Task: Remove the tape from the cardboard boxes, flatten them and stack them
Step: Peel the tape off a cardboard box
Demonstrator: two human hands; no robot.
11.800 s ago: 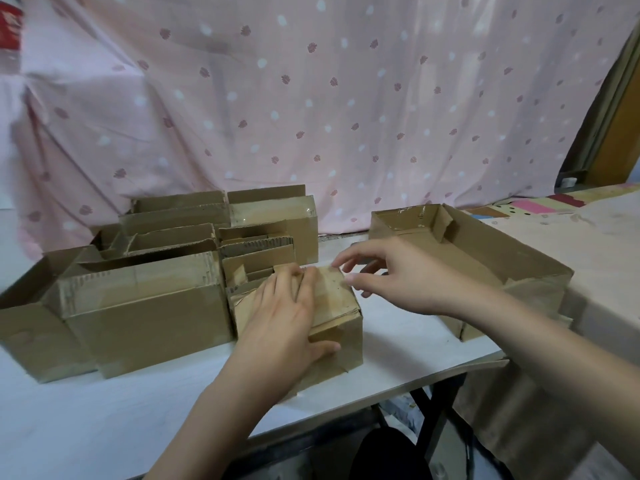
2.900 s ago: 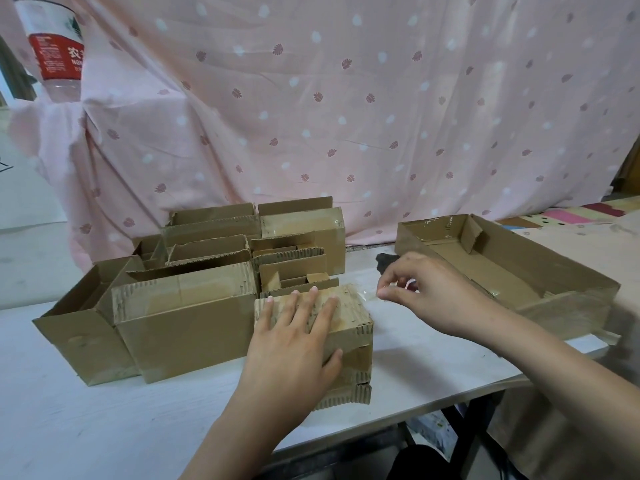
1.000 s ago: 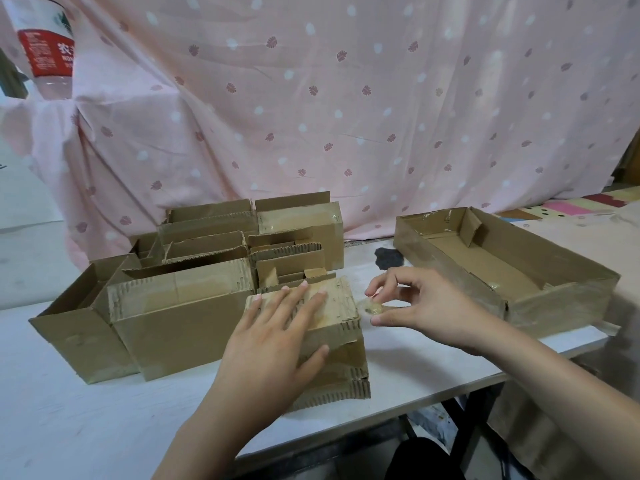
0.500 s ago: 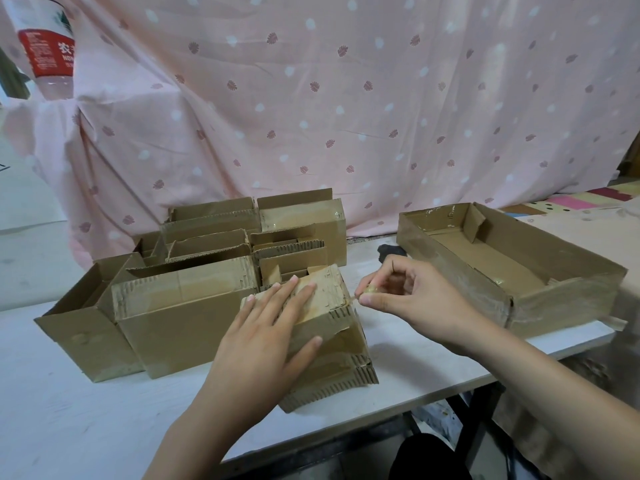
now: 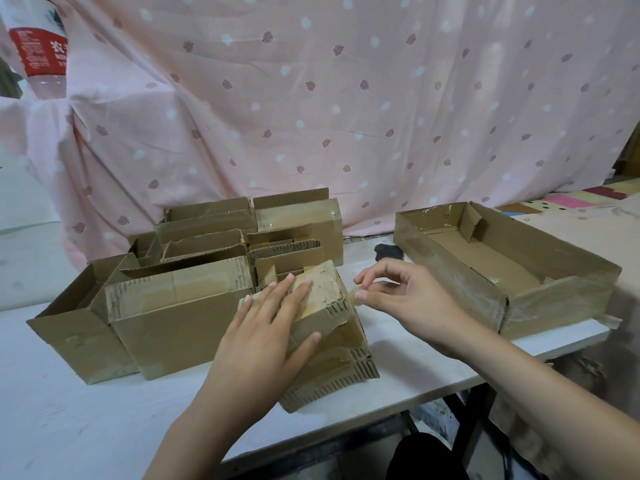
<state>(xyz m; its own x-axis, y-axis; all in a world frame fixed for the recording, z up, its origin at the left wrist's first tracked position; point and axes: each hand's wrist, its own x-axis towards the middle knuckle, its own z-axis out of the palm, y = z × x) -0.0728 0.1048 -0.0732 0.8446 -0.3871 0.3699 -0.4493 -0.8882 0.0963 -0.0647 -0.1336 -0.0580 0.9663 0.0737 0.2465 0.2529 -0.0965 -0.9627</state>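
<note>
Early going: one small box being stripped of tape, the rest untouched.

Centre frame, the left hand (image 5: 263, 327) lies flat, fingers straight, thumb hooked over the near edge, pinning the small box (image 5: 322, 327) to the worktop (image 5: 69, 427). Just right of it, the right hand (image 5: 412, 299) pinches a clear strip of tape (image 5: 356, 295) between thumb and fingertips, apparently running back to the box's right edge. The box looks crushed but not flat, by my read. Left of centre, a cluster of boxes (image 5: 180, 306) stands upright, shiny tape showing on some. At right sits a long open tray box (image 5: 519, 306), also glossy with tape. No flat stack anywhere in view, so nearly all the flattening and stacking remains.
</note>
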